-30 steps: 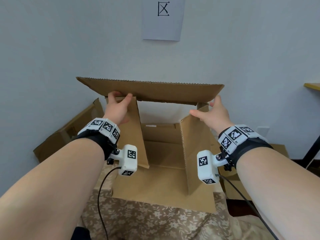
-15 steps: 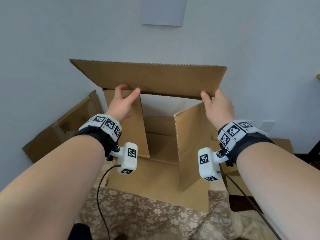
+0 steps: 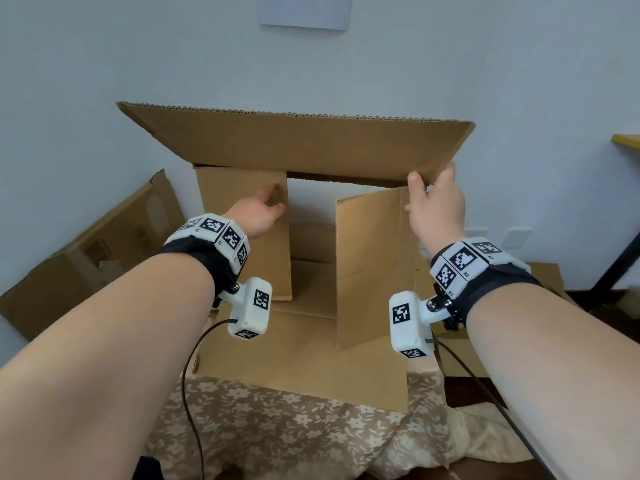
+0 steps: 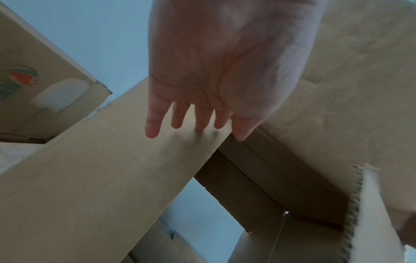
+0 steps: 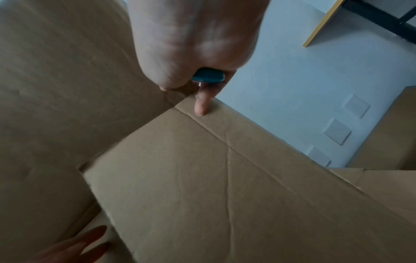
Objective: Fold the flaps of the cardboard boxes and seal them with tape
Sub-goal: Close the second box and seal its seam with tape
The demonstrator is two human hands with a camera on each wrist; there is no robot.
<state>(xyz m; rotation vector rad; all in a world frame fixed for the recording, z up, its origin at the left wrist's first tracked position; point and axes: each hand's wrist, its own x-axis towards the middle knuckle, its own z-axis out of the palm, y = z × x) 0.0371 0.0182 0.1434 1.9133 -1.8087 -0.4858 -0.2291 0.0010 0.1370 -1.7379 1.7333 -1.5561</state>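
Observation:
A brown cardboard box (image 3: pixel 301 358) lies on its side with the opening toward me. Its bottom flap rests flat on the cloth. My right hand (image 3: pixel 436 209) pinches the right front corner of the raised top flap (image 3: pixel 298 147), thumb on the near face. In the right wrist view one finger of this hand (image 5: pixel 193 44) touches the inward-turned right side flap (image 5: pixel 225 195), and a small teal thing (image 5: pixel 208 76) shows in the hand. My left hand (image 3: pixel 259 211) lies with straight fingers (image 4: pixel 178 117) against the left side flap (image 3: pixel 273 268).
The box sits on a floral cloth (image 3: pixel 294 434) over the table. Another cardboard box (image 3: pixel 93 251) leans on the wall at the left, and more cardboard (image 3: pixel 543 282) lies at the right. A desk edge (image 3: pixel 627 140) and its black leg (image 3: pixel 616 268) stand far right.
The top flap has tilted up further. My left hand left the upper edge of the left flap and dropped onto its face. My right hand shifted to the top flap's right corner.

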